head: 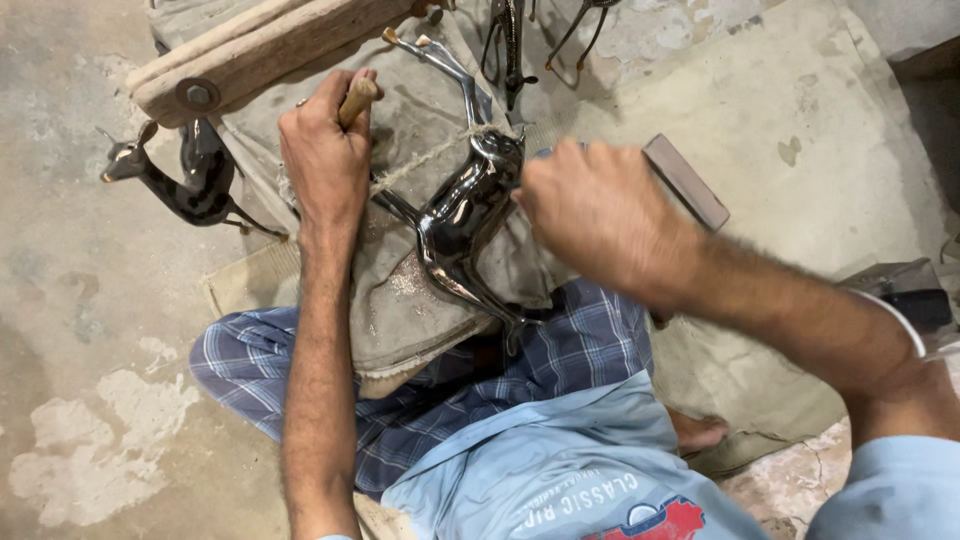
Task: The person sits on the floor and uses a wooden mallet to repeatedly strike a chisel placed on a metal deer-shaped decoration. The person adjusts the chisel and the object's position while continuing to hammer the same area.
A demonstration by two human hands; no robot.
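Observation:
A shiny dark metal deer figure [462, 215] lies on its side on a padded grey cloth [400, 300] over my lap, tied down by a rough cord [425, 160]. My left hand [325, 150] is closed around a wooden tool handle [357, 98] just left of the figure. My right hand [600, 215] is fisted at the figure's body, gripping a tool whose blade is hidden by the hand.
A second dark deer figure [185, 175] stands on the concrete floor at the left. A wooden beam [250, 50] with a bolt runs across the top. More metal figures [510, 40] hang at the top. A flat block [686, 182] lies at the right.

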